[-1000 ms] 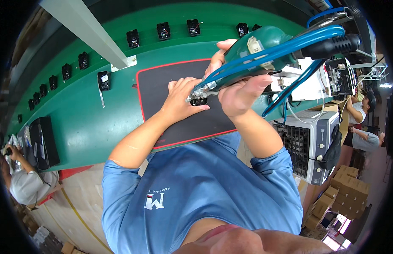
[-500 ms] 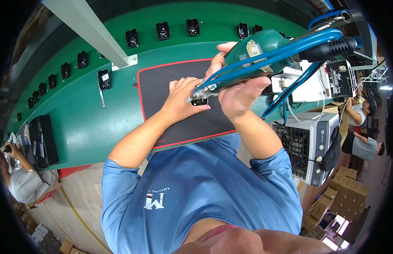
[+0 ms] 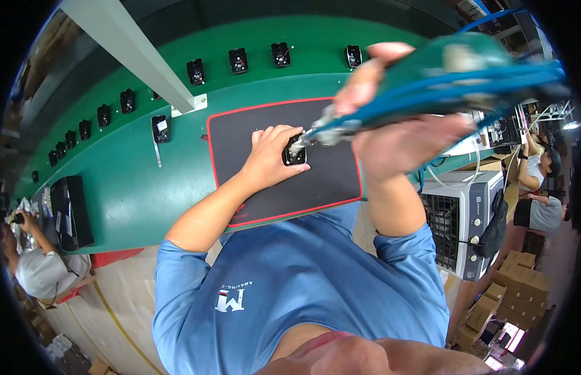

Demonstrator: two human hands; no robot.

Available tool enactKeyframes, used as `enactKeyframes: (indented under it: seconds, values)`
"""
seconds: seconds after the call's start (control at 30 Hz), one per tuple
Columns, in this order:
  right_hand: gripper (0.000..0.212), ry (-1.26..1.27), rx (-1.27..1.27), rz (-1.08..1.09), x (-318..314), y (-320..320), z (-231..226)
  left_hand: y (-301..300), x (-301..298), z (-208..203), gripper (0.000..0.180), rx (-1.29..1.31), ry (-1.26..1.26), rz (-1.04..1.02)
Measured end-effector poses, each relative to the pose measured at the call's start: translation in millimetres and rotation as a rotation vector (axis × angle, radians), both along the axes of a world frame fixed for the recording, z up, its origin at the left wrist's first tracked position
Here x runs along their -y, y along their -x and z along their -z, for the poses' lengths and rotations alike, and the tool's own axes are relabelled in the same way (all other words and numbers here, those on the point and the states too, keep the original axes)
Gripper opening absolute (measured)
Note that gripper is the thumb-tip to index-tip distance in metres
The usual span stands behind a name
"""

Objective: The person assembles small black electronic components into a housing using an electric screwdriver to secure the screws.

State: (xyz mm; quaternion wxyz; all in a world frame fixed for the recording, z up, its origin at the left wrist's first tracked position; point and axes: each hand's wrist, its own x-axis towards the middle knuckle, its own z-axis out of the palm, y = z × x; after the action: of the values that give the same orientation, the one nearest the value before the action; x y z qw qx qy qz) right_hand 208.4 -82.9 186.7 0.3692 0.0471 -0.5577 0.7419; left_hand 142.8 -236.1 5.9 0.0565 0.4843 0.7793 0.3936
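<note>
My left hand is closed around a small black socket part, pinning it flat on the black mat with the red edge, mid-tabletop, slightly right of centre. My right hand grips a green power screwdriver with blue hoses (blurred, so it looks to be in motion); its metal tip sits just at the part's top right, touching or nearly so, I cannot tell which. To do this well, I judge the tip should meet the screw squarely, with the left fingers clear of it and the part pressed hard so it can't spin. A row of similar black parts lies along the far side of the tabletop, one more left of the mat.
</note>
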Motion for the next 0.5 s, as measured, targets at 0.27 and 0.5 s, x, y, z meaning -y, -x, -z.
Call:
enactKeyframes:
  seconds: [0.27,0.5]
  values:
    - [0.102,-0.141,0.119,0.164,-31.1,-42.8,9.5,35.1,-59.4,-43.3,0.075,-0.09,-0.022,0.016]
    - [0.098,-0.006,0.169,0.101,-39.8,-88.4,69.0,128.9,-179.0,-17.6,0.074,-0.243,0.214,-0.217]
